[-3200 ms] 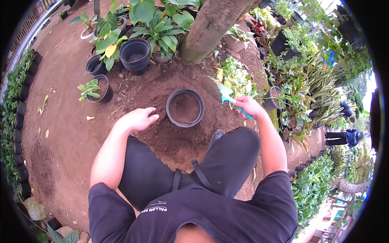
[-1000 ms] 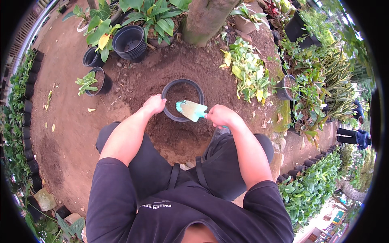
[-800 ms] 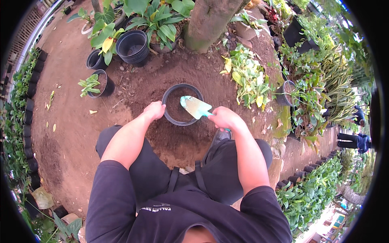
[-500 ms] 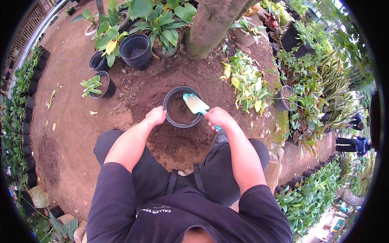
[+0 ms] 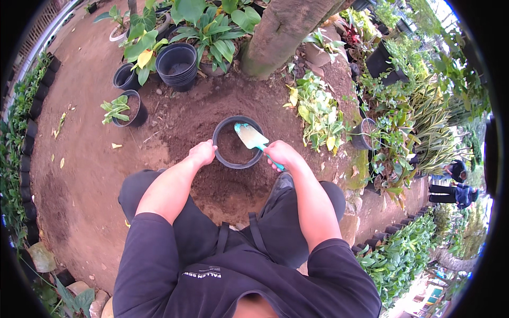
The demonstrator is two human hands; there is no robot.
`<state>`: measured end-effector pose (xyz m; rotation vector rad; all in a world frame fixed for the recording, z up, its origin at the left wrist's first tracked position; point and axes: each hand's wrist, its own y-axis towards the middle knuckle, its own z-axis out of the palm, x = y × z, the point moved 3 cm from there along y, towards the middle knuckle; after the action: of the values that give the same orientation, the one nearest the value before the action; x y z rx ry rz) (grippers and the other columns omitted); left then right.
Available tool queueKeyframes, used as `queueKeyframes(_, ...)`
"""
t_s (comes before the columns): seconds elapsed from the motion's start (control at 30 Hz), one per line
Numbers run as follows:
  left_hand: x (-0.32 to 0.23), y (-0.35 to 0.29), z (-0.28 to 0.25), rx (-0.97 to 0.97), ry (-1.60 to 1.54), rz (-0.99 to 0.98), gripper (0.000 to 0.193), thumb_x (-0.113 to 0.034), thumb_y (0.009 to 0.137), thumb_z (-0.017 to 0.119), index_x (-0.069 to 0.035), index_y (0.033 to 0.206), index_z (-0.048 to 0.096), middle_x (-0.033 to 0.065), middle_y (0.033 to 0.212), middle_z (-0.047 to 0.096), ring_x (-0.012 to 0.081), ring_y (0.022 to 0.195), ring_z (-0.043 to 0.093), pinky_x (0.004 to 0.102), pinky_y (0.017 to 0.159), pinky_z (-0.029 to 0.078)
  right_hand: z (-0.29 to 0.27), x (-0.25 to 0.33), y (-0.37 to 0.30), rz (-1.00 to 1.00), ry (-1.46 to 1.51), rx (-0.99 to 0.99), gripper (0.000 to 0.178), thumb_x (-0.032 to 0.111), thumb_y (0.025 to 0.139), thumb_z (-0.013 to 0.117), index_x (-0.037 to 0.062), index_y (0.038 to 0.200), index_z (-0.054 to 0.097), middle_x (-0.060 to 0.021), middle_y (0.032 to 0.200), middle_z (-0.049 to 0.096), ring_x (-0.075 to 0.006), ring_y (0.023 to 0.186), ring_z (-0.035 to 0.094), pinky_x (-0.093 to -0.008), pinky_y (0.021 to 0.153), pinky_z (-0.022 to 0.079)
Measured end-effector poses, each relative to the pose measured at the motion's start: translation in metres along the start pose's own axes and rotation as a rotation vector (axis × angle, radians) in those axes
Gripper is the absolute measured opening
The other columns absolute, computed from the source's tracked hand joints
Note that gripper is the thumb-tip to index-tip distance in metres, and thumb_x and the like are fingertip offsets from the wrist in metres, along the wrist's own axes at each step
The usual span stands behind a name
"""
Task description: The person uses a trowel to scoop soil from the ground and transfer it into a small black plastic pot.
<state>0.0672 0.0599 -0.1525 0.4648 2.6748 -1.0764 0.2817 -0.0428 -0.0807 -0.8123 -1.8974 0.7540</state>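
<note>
A round black plastic pot point(image 5: 237, 165) rests on loose dark soil between my knees, with brown soil inside it. My left hand point(image 5: 203, 153) is closed on the pot's left rim. In my right hand point(image 5: 282, 154), at the pot's right side, is a garden trowel point(image 5: 251, 137) with a turquoise handle and a pale, soil-marked blade. The blade lies over the pot's opening, its tip pointing up and left. Whether the blade touches the soil I cannot tell. My fingers are wrapped round the handle, partly hiding it.
Stacked black pots point(image 5: 176, 68) stand beyond, near a tree trunk point(image 5: 270, 40). A small potted plant point(image 5: 132, 109) sits at the left. Cut leafy stems point(image 5: 317, 112) lie on the ground at the right. Further right, a black pot point(image 5: 363, 134) borders dense plants. People point(image 5: 454, 194) stand far right.
The trowel blade has shifted slightly left over the pot, along with my right hand. My left hand keeps its hold on the rim. The whole view has turned a little.
</note>
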Motion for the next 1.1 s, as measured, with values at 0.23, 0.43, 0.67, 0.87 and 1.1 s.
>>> queueKeyframes(0.23, 0.008, 0.007, 0.0, 0.029, -0.061, 0.003, 0.039, -0.033, 0.095, 0.041, -0.005, 0.122, 0.047, 0.0169, 0.121, 0.055, 0.0314, 0.113, 0.052, 0.0418, 0.094, 0.042, 0.008, 0.009, 0.007, -0.025, -0.04, -0.019, 0.029, 0.015, 0.085, 0.045, -0.0064, 0.07, 0.057, -0.0111, 0.059, 0.057, -0.0192, 0.046, 0.055, -0.035, 0.042, 0.045)
queueKeyframes(0.43, 0.006, 0.011, -0.004, 0.093, -0.045, -0.018, 0.038, -0.032, 0.095, 0.041, -0.005, 0.119, 0.049, 0.0167, 0.12, 0.055, 0.0309, 0.113, 0.052, 0.0415, 0.093, 0.042, 0.016, 0.013, 0.012, -0.047, -0.142, -0.013, 0.031, 0.015, 0.085, 0.042, -0.0083, 0.072, 0.058, -0.0142, 0.059, 0.06, -0.0223, 0.049, 0.059, -0.036, 0.048, 0.049)
queueKeyframes(0.67, 0.003, 0.017, -0.003, 0.125, -0.058, -0.029, 0.036, -0.031, 0.094, 0.044, -0.004, 0.116, 0.051, 0.0176, 0.116, 0.058, 0.0316, 0.111, 0.054, 0.042, 0.091, 0.043, 0.017, 0.021, 0.001, -0.049, -0.249, -0.046, 0.034, 0.017, 0.087, 0.041, -0.008, 0.075, 0.06, -0.0142, 0.061, 0.061, -0.0229, 0.052, 0.061, -0.0363, 0.054, 0.05)
queueKeyframes(0.87, 0.008, 0.026, 0.004, 0.128, -0.08, -0.017, 0.035, -0.03, 0.093, 0.045, -0.004, 0.116, 0.051, 0.0183, 0.115, 0.057, 0.0327, 0.11, 0.054, 0.0425, 0.091, 0.043, 0.026, 0.013, 0.008, -0.074, -0.295, -0.039, 0.036, 0.019, 0.088, 0.04, -0.0078, 0.074, 0.06, -0.0146, 0.061, 0.061, -0.0236, 0.053, 0.061, -0.0366, 0.054, 0.049)
queueKeyframes(1.1, -0.007, 0.022, -0.021, -0.026, -0.025, -0.001, 0.038, -0.032, 0.094, 0.04, -0.004, 0.118, 0.048, 0.0189, 0.119, 0.055, 0.0325, 0.113, 0.052, 0.0436, 0.093, 0.041, 0.034, 0.003, 0.007, -0.112, -0.236, -0.048, 0.031, 0.019, 0.086, 0.043, -0.0066, 0.094, 0.059, -0.0167, 0.069, 0.064, -0.0251, 0.062, 0.064, -0.0389, 0.062, 0.051)
